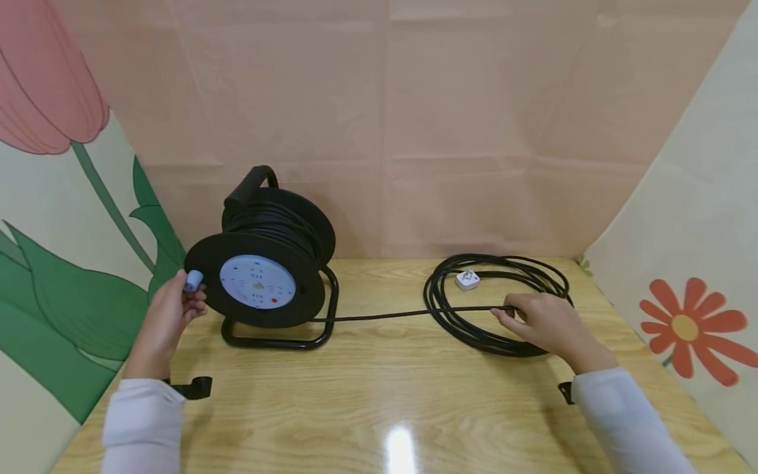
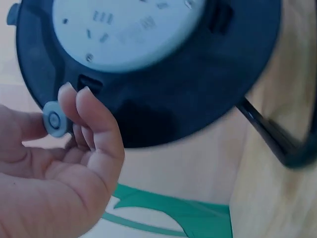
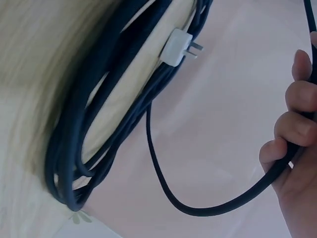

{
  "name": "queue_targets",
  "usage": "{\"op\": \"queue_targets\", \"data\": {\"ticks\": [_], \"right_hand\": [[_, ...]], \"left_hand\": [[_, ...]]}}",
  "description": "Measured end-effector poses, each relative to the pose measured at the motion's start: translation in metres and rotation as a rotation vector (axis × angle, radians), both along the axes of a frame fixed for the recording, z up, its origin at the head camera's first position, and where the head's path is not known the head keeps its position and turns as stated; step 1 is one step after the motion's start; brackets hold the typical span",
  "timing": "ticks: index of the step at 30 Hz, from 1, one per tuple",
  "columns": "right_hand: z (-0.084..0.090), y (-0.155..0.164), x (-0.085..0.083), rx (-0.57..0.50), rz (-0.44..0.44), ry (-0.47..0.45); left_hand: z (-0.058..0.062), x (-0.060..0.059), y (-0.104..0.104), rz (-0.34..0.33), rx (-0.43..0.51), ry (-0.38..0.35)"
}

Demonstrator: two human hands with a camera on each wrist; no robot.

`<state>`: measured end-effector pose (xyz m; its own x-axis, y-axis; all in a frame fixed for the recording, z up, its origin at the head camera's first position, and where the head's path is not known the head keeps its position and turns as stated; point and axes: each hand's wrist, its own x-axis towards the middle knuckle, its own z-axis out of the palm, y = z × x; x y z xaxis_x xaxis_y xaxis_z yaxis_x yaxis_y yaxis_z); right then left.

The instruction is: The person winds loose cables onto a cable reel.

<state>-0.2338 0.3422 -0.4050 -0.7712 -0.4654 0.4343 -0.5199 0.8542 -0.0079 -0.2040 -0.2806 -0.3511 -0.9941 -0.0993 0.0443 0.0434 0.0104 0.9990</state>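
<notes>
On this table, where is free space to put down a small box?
Bare wood lies along the table's near edge, between both sleeves, and behind the taut cable between reel and loose coil. The coil crowds the right side.

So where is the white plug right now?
In the head view the white plug lies on the table, right of centre, inside the loose cable coil, just behind the right hand.

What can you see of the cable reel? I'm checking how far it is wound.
The cable reel stands upright on the wooden table in a black tube frame with a top handle. Its black drum carries many turns of cable; the pale face shows sockets. The left hand pinches its grey knob.
</notes>
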Motion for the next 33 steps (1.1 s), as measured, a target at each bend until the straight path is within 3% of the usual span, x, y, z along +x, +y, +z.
{"op": "queue_targets", "data": {"ticks": [6, 10, 18, 27, 33], "right_hand": [[0.003, -0.009, 0.000, -0.024, 0.048, 0.035], [0.000, -0.014, -0.002, -0.025, 0.080, 0.036], [-0.001, -0.020, -0.009, -0.001, 0.117, 0.066], [-0.001, -0.027, -0.011, 0.010, 0.137, 0.143], [0.002, -0.033, -0.014, 0.000, 0.111, 0.236]], "left_hand": [[0.011, 0.003, 0.013, 0.054, 0.064, 0.086], [0.019, 0.003, 0.022, 0.110, 0.005, 0.128], [0.030, 0.004, 0.033, 0.230, -0.295, 0.135], [0.032, 0.004, 0.044, 0.345, -0.486, 0.159], [0.034, 0.006, 0.057, 0.441, -0.671, 0.242]]}}
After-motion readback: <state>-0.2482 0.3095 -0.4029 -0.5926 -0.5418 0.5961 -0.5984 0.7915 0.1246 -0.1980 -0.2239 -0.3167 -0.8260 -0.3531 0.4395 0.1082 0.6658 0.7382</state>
